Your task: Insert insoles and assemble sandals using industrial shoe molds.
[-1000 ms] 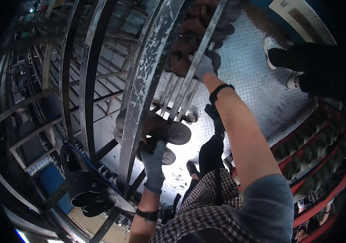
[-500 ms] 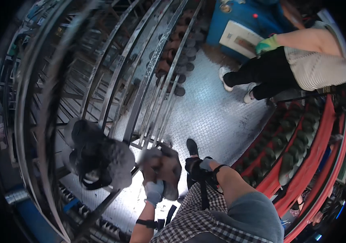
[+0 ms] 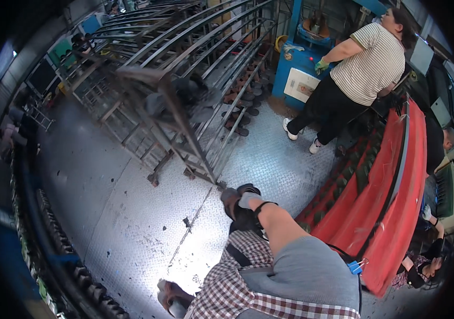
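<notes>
My right hand point(image 3: 248, 200), in a grey glove, reaches forward near the middle of the head view. Its fingers are closed on a dark brown shoe point(image 3: 230, 203); a second dark shoe shape point(image 3: 248, 188) shows just beyond it. Low at the bottom edge, my left hand point(image 3: 177, 307), gloved in pale grey, is partly cut off beside my checked apron. It grips brown shoes point(image 3: 169, 290), blurred, so their number is unclear. Ahead stands a metal rack point(image 3: 200, 159) of long rails, with blurred grey and black shoes point(image 3: 189, 101) on its near end.
Brown shoes point(image 3: 237, 119) line the rack's lower right side. At right, a red-draped rack point(image 3: 386, 212) holds dark shoes. A person in a striped top point(image 3: 370, 64) stands at a blue machine point(image 3: 296, 80). A conveyor point(image 3: 73, 260) with dark ridged pieces runs along the left.
My view has swung left and up, bringing the rack's end and more floor into sight. My left hand with its brown shoes has dropped to the bottom edge; my right arm reaches further forward.
</notes>
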A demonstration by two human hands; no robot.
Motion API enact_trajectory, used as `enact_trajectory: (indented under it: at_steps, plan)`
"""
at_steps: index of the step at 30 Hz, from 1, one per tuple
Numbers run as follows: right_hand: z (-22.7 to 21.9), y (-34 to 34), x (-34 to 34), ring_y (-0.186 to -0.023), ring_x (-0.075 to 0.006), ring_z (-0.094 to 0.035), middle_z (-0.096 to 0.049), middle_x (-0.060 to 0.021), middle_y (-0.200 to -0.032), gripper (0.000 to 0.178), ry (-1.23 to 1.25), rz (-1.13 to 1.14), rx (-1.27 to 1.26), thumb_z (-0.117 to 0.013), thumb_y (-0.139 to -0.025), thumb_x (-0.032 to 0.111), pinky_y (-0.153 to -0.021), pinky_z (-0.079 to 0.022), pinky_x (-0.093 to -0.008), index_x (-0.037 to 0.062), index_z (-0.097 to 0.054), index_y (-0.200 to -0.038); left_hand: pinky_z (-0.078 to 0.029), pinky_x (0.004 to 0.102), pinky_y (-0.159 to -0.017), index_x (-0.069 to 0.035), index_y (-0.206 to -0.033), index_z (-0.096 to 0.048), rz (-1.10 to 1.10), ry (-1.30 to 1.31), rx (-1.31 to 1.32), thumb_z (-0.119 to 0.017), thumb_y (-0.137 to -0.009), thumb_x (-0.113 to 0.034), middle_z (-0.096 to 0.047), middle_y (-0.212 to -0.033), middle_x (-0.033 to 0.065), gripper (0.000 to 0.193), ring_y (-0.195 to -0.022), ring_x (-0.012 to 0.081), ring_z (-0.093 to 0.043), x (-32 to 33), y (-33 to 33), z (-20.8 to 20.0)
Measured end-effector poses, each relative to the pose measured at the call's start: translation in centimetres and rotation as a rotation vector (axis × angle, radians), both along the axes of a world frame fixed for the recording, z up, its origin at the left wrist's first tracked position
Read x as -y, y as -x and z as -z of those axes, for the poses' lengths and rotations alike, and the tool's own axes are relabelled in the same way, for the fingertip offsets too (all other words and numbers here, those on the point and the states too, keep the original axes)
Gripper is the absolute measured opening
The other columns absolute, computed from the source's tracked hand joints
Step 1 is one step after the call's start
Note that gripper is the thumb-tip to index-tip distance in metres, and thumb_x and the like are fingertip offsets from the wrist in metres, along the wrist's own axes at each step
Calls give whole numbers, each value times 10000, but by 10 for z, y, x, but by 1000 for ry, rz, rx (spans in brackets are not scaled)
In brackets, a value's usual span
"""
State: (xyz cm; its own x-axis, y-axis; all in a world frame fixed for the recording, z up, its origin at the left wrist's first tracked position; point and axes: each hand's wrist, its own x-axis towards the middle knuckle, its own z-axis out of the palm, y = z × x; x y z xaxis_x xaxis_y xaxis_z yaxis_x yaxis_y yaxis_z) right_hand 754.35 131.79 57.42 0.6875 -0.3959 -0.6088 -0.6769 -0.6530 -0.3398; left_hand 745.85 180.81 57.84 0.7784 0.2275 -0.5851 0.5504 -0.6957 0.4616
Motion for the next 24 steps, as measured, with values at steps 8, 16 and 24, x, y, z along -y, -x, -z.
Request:
enact_trajectory:
  at_steps: [8,16,24]
  plan:
    - [-28,-16,-260,-1166,-370,-690,-718,-236,-1205,400,-25,-494,67,-605,-847,287,-998,-546,-443,55,-773,-1125,-556,430,-834,107,-1107,-701,-99,133,-9,-685,-906,-351,-742,-1044,248,500,-981,333,-722,-91,91,-12]
    - [-38,44,-568,-1098,-409,-701,-720,-246,-1170,442,-22,-1309,171,-630,-838,339,-953,-550,-499,25,-731,-1133,-546,428,-845,93,-1126,-701,-1343,48,182,-685,-915,-349,-748,-1049,223,490,-1010,308,-716,-243,412,-43]
    - [-103,265,-871,-1147,-512,-610,-660,-341,-1171,417,-522,-1887,567,-630,-887,286,-1003,-469,-541,-68,-659,-1106,-528,423,-953,129,-1215,-657,-2219,-74,-3,-686,-883,-411,-718,-1188,274,635,-1131,377,-695,-166,620,-99]
